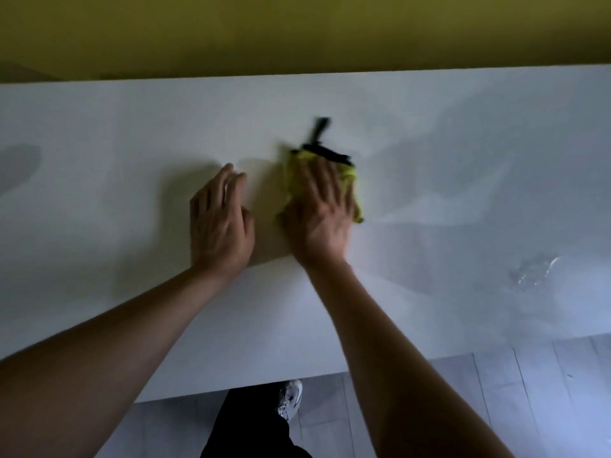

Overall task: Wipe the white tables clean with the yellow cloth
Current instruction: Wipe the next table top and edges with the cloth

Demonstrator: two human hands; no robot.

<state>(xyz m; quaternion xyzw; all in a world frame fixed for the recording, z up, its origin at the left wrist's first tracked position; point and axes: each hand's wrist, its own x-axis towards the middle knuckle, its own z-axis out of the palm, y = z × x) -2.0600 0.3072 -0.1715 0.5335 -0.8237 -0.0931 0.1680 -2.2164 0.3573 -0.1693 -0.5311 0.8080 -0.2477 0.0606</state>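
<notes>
A white table (463, 160) fills most of the view. The yellow cloth (294, 180), with a black edge and a black tag sticking out at its far side, lies bunched near the table's middle. My right hand (322, 209) presses flat on the cloth with spread fingers and covers most of it. My left hand (220, 219) rests flat on the bare tabletop just left of the cloth, fingers straight and holding nothing.
A patch of wet droplets (532, 269) and damp streaks mark the table's right side. A yellow wall (297, 31) runs behind the far edge. Grey plank floor (496, 391) and my shoe (291, 398) show below the near edge.
</notes>
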